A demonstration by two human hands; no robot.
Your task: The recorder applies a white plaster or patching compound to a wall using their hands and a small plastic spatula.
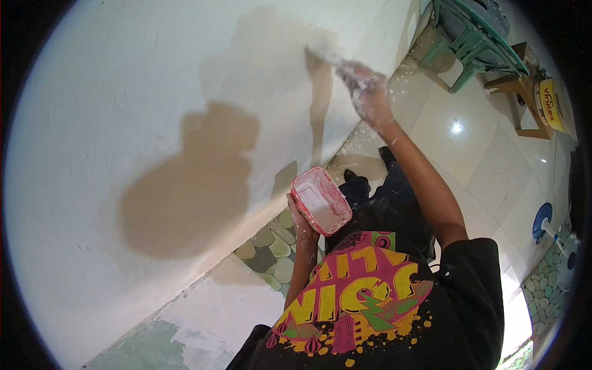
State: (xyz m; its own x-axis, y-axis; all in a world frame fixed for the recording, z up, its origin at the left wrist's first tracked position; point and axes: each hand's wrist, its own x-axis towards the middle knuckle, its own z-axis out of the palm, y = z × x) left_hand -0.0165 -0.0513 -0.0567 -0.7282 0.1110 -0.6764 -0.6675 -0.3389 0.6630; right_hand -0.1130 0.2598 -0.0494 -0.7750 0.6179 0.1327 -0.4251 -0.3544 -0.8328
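Observation:
My right hand point(368, 95), speckled with white, is closed around the handle of a putty knife point(324, 57). Its blade is at the pale wall point(123, 80), by a beige patch with a mottled edge; whether the blade presses flat there I cannot tell. Lower down, near my body, my left hand point(303, 223) grips a red rectangular tub point(337, 198) from its left side. White paste point(314, 200) lies in the tub and smears its inner walls. White flecks also cover the left fingers. Dark shadows fall across the wall.
Green plastic chairs point(472, 46) stand at the upper right, near a wooden stool point(524, 102) and a yellow-and-white bucket point(549, 105). White crumbs are scattered on the floor tiles point(487, 132) along the wall's foot. A blue disc-shaped thing point(542, 222) is at the far right.

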